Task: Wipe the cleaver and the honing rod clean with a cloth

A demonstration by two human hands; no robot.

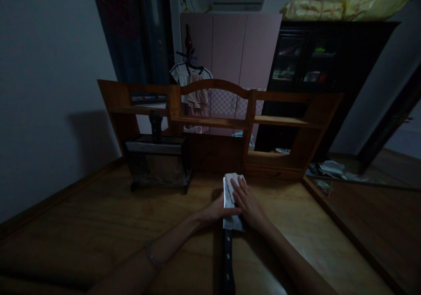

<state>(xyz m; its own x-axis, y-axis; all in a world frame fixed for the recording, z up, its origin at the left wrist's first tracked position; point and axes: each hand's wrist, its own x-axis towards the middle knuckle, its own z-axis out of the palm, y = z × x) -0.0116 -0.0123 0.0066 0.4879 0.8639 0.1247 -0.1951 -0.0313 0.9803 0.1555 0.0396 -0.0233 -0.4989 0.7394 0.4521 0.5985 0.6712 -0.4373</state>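
A knife with a black riveted handle (pixel 227 260) lies on the wooden desk (pixel 98 225), its handle toward me. A white cloth (pixel 230 194) is folded over the blade. My left hand (pixel 215 211) holds the cloth at its left side, thumb laid across it. My right hand (pixel 248 200) lies flat on top of the cloth, fingers stretched out toward the far end. The blade itself is hidden under the cloth.
A dark knife block (pixel 158 159) with a handle sticking up stands at the back left. A wooden shelf unit (pixel 213 111) runs along the desk's far edge. Beyond are a pink wardrobe (pixel 243 49) and a dark cabinet (pixel 312 67). The desk's right edge (pixel 332 216) drops to the floor.
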